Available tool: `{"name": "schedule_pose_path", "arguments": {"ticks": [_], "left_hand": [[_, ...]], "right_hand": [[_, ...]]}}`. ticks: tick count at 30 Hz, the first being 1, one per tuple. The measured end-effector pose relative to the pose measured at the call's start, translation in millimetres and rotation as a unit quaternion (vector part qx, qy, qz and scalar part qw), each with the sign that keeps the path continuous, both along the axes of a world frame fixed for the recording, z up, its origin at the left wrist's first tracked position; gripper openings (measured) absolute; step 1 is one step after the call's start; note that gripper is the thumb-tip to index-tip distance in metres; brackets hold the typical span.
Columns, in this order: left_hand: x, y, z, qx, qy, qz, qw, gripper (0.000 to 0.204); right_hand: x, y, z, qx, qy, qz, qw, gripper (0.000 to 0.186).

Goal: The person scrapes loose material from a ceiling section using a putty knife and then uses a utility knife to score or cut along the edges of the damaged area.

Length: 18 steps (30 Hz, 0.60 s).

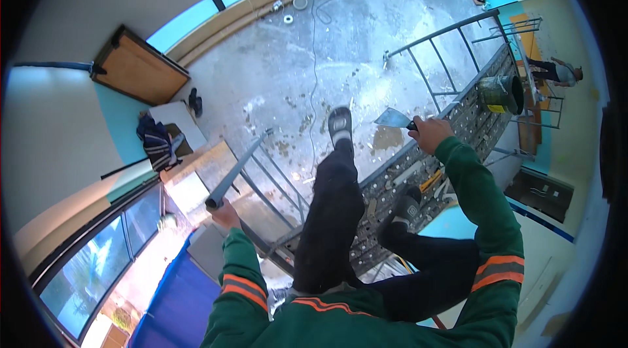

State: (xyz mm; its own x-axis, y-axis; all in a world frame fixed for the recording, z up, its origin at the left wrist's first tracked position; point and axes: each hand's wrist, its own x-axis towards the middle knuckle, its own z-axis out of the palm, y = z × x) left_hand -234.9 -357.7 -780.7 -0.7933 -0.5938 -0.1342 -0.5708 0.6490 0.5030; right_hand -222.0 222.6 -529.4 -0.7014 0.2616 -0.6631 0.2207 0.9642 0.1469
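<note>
My right hand (432, 134) is closed round the dark handle of a putty knife (392, 118), its wide metal blade pointing left. My left hand (226, 214) grips the top of a grey scaffold tube (237, 174), part of the scaffold's end frame. Below me runs the perforated scaffold platform (468, 127), spattered with pale residue. One of my shoes (407, 203) rests on it beside a yellow-handled tool (432, 180) and some pale strips. My other leg hangs past the platform's edge, over the floor.
A dark bucket (497, 94) lies or stands at the platform's far end, near another frame (450, 63). A cable (314, 60) crosses the stained floor (261, 86) far below. Another person (556, 72) is at the far right. A wooden board (140, 67) leans at left.
</note>
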Motion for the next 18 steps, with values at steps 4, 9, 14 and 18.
{"name": "schedule_pose_path", "arguments": {"ticks": [4,9,14,18], "left_hand": [[4,0,-4,-0.032,-0.004,0.002,0.999,0.056],[1,4,-4,-0.009,-0.011,0.000,1.000,0.059],[6,-2,-2,-0.056,-0.016,0.004,0.998,0.059],[2,19,3,-0.007,-0.042,0.001,0.999,0.061]], "right_hand": [[4,-9,24,-0.040,-0.056,-0.016,0.998,0.035],[14,0,37,-0.040,-0.078,-0.027,0.996,0.034],[4,6,22,-0.029,-0.056,-0.035,0.997,0.033],[6,6,25,-0.029,-0.029,-0.068,0.997,0.033]]}}
